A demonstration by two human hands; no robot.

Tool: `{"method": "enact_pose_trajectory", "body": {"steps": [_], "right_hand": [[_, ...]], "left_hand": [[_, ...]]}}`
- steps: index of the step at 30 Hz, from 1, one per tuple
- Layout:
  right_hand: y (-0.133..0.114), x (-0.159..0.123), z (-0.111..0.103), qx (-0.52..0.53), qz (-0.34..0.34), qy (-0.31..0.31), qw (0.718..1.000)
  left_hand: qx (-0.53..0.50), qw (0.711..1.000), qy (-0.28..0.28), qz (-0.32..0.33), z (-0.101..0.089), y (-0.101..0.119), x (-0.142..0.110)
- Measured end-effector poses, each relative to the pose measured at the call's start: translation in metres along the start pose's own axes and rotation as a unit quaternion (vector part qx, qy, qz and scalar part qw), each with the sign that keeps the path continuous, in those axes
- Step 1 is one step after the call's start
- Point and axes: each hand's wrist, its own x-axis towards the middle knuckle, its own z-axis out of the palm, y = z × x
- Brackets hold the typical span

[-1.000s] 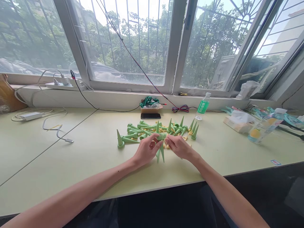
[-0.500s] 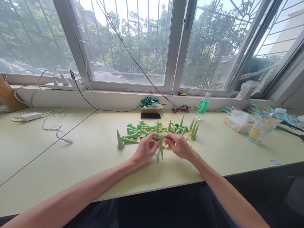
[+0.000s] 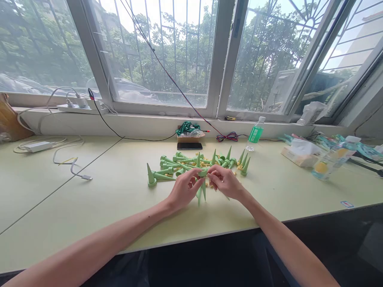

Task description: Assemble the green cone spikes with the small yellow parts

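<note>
My left hand (image 3: 189, 184) is closed round the collar of a green plant watering spike (image 3: 202, 173), held just above the table. My right hand (image 3: 225, 182) pinches at the right side of that collar; whatever sits between its fingertips is too small to make out. Behind both hands spreads a heap of similar green spikes (image 3: 171, 164), mixed with small yellow plastic pieces (image 3: 206, 162). One spike (image 3: 151, 176) stands upright on its wide base at the left, and another (image 3: 245, 166) stands at the right. Tips of further spikes (image 3: 199, 196) show below my hands.
A black phone (image 3: 189, 146) lies before a small cardboard box (image 3: 191, 139). A green-labelled bottle (image 3: 255, 134) stands at the back, a tissue box (image 3: 301, 153) and a second bottle (image 3: 333, 158) to the right. White cables (image 3: 72, 162) lie at the left.
The held spike's collar has tilted slightly between my hands, and my right fingers have shifted a little against it. The heap stays as it was.
</note>
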Motion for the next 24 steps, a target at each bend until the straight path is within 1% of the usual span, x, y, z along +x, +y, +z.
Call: {"method": "enact_pose_trajectory", "body": {"steps": [4,8,11,14,19,24], "right_hand": [[0.0009,-0.0005,-0.0003,-0.022,-0.007,0.005,1.0],[0.0016,-0.0006,-0.0005,-0.072,-0.035,0.024,0.997],[0.0014,-0.0001,-0.0002,-0.084,-0.049,0.024,0.995],[0.0019,0.0002,0.0001,-0.092,-0.056,0.021,0.994],[0.005,-0.0003,-0.0004,-0.11,-0.067,0.017,0.992],[0.0053,-0.0008,-0.0016,-0.132,-0.054,0.011,0.99]], "left_hand": [[-0.029,0.999,0.004,-0.02,0.0002,-0.0009,0.0011],[-0.074,0.996,0.014,-0.055,-0.0012,-0.0006,0.0027],[-0.112,0.991,0.01,-0.076,-0.0022,-0.0003,0.0031],[-0.129,0.988,0.01,-0.087,-0.0022,-0.001,0.003],[-0.121,0.989,0.007,-0.082,-0.0012,-0.0026,0.003],[-0.053,0.998,0.003,-0.042,-0.0007,-0.001,0.0017]]}}
